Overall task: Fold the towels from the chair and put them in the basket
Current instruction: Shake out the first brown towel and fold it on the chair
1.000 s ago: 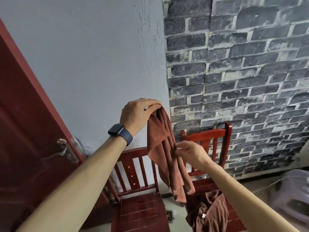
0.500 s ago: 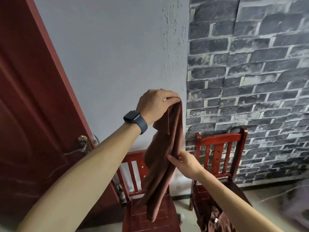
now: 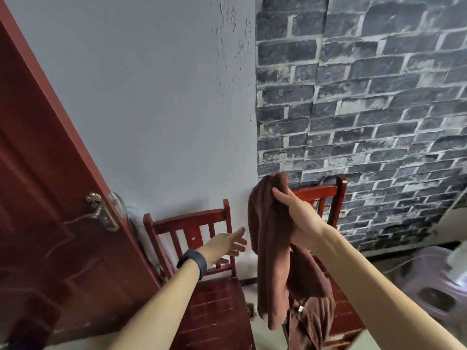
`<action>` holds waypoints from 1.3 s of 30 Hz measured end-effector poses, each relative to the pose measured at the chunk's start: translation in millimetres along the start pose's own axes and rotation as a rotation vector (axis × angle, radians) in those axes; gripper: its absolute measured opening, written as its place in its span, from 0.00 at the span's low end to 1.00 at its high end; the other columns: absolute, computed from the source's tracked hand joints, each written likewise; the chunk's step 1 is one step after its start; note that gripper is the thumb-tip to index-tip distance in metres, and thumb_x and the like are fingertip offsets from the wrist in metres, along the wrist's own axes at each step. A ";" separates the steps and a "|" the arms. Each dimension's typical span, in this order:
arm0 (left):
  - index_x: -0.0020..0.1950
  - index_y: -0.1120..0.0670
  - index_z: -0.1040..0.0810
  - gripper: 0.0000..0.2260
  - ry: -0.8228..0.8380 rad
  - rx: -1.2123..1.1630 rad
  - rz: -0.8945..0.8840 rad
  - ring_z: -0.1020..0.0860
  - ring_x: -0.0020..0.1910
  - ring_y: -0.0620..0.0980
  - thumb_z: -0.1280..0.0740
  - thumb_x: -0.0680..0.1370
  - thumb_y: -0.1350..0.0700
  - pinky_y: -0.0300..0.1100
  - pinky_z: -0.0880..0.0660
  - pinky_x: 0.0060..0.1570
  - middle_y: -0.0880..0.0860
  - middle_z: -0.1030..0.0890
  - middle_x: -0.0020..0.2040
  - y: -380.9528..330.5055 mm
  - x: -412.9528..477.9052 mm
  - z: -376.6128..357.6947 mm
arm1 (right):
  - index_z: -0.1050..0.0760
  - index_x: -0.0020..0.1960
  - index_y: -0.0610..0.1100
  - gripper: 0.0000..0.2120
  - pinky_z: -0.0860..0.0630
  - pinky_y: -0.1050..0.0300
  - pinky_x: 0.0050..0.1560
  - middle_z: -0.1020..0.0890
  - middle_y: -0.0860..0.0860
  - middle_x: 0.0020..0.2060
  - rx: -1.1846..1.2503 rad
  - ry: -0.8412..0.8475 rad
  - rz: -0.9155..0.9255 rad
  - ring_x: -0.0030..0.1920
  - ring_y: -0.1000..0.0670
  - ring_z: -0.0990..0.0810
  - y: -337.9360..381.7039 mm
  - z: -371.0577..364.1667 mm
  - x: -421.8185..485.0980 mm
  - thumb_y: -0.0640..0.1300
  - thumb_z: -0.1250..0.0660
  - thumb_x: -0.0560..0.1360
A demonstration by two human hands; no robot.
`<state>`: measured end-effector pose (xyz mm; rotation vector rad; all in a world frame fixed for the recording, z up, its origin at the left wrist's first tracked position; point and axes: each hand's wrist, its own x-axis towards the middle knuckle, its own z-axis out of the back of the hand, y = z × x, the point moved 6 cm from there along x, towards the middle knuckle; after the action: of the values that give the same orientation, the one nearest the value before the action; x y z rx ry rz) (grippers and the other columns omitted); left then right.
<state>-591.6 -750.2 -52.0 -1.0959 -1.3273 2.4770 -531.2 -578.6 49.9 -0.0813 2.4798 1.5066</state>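
A right hand (image 3: 299, 219) grips a brown towel (image 3: 267, 261), which hangs doubled over in mid-air. The left hand (image 3: 227, 242), fingers spread and empty, reaches toward it. More brown towels (image 3: 313, 322) lie heaped, unfolded, on a red wooden chair (image 3: 317, 192). No basket is clearly visible, so the folding seems barely begun.

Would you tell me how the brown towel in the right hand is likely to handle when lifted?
Probably floppy: the towel drapes limply from the right hand. Likely light, since one hand alone holds it aloft. Its cloth surface seems unlikely to slip.
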 end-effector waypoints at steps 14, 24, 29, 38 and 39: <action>0.65 0.50 0.30 0.22 0.036 -0.379 0.138 0.27 0.62 0.53 0.31 0.75 0.44 0.54 0.32 0.63 0.51 0.26 0.66 7.7 23.3 -65.3 | 0.27 0.70 0.39 0.23 0.20 0.43 0.55 0.19 0.39 0.60 0.129 0.017 -0.061 0.57 0.40 0.18 20.3 32.0 -34.6 0.45 0.34 0.77; 0.56 0.53 0.21 0.07 -0.275 -0.540 -0.200 0.19 0.47 0.52 0.33 0.80 0.52 0.46 0.23 0.51 0.55 0.17 0.51 -27.6 21.8 19.7 | 0.22 0.61 0.39 0.12 0.18 0.46 0.50 0.14 0.43 0.47 -0.393 -0.333 -0.037 0.46 0.44 0.15 37.9 112.4 -28.8 0.42 0.34 0.80; 0.53 0.53 0.17 0.16 -0.470 -0.198 -0.313 0.18 0.47 0.51 0.27 0.73 0.43 0.48 0.23 0.54 0.57 0.16 0.53 -44.8 10.1 103.4 | 0.18 0.52 0.42 0.12 0.17 0.50 0.47 0.20 0.45 0.42 -0.520 -0.492 -0.059 0.44 0.48 0.20 28.0 161.3 -30.0 0.49 0.26 0.74; 0.54 0.50 0.17 0.09 -0.404 -0.533 -0.363 0.22 0.44 0.49 0.27 0.75 0.50 0.42 0.26 0.42 0.48 0.19 0.46 -61.7 -18.2 123.3 | 0.17 0.46 0.38 0.18 0.26 0.53 0.35 0.19 0.45 0.33 -0.505 -0.651 0.044 0.34 0.47 0.22 25.5 159.9 -11.4 0.54 0.24 0.71; 0.54 0.49 0.17 0.07 -0.371 -0.588 -0.372 0.22 0.42 0.48 0.28 0.76 0.52 0.42 0.27 0.40 0.49 0.19 0.45 -59.2 -19.0 123.7 | 0.17 0.48 0.39 0.15 0.28 0.54 0.37 0.19 0.47 0.35 -0.406 -0.587 0.067 0.36 0.47 0.22 26.0 151.9 -6.3 0.51 0.25 0.73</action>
<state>-670.9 -805.8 46.9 -0.3879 -2.2205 2.1217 -503.1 -433.1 7.0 0.3293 1.7197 1.7314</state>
